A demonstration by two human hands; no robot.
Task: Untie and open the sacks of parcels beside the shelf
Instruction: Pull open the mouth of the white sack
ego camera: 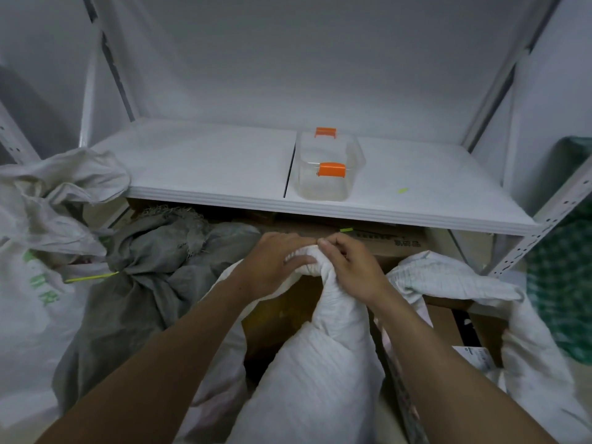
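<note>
A white woven sack [320,363] stands in front of me, its neck bunched tight at the top. My left hand [275,261] grips the bunched neck from the left, thumb across it. My right hand [349,264] pinches the top of the same neck from the right. The tie itself is hidden under my fingers. A grey sack [134,309] at the left is closed with a yellow-green tie [91,277]. At the right lies an opened white sack [474,283] with cardboard boxes showing inside.
The white shelf [198,168] runs across just behind the sacks, bearing a clear plastic box with orange clips [330,169]. A white printed sack [28,283] stands open far left. Cardboard boxes [394,243] sit under the shelf. A green checked bag [563,267] is at the right.
</note>
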